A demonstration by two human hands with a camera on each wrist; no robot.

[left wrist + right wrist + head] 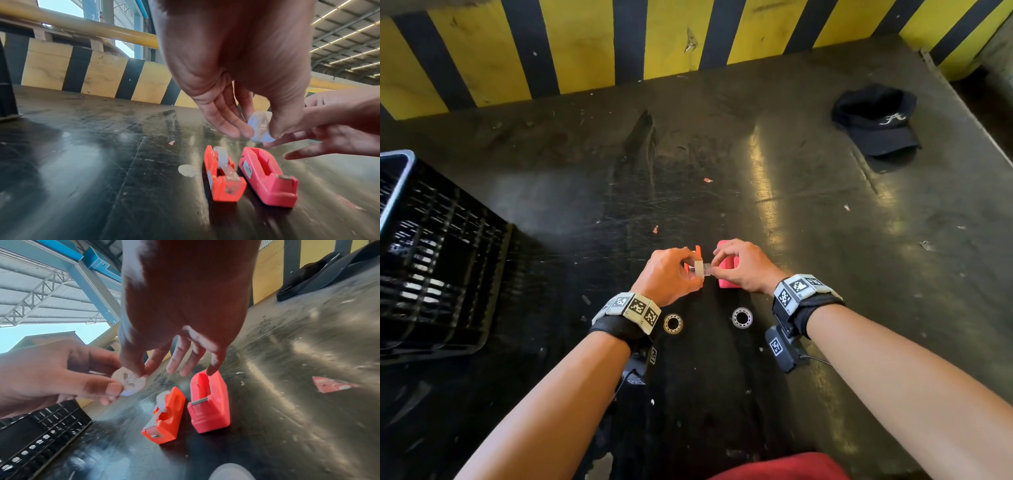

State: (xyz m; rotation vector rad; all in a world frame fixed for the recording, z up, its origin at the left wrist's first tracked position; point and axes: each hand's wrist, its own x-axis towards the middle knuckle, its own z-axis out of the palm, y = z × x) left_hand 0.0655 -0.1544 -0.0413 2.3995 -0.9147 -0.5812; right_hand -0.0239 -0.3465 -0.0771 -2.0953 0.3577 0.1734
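Above the pink dispenser (273, 186), the left hand (667, 274) grips a clear tape roll (129, 381), the right hand (748, 267) pinching its rim.

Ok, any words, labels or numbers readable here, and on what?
"A": script letter on the black cap.
White sticker on the pink tape dispenser: print too blurred to read.
Left wrist band, right wrist band: code squares only; any small print illegible.
Tape roll: no print visible.

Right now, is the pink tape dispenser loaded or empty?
Empty. The pink dispenser has a bare slot; the tape roll is pinched in the air by left hand and right hand.
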